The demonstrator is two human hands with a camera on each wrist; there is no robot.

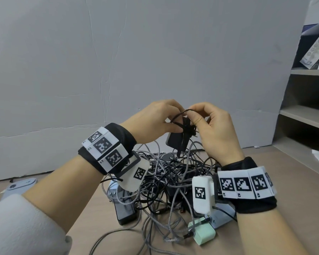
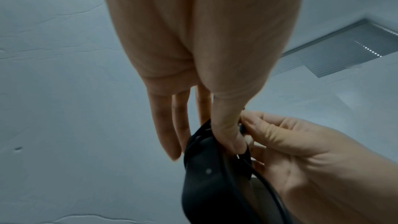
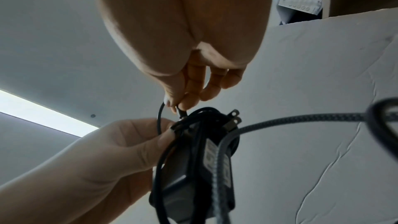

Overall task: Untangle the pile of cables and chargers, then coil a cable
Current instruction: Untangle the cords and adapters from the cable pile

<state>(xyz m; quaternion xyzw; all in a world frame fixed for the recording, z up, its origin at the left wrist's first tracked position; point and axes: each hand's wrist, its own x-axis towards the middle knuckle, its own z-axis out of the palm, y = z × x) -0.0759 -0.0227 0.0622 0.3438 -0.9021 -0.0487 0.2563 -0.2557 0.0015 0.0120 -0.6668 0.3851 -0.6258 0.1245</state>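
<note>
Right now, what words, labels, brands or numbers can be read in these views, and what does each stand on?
"R1", "R2", "R3": probably, tiny, under the square markers on the black-and-white right wristband.
Left wristband: tiny characters beside its markers, too small to read.
Black rectangular charger brick: large pale lettering, blurred and crossed by the grey braided cable, unreadable.
Grey printed box on the shelf: print too small.

Small printed tags "R1", "R2", "R3" stand under the square markers on the right wristband [image 1: 246, 184]; nothing else reads clearly.
</note>
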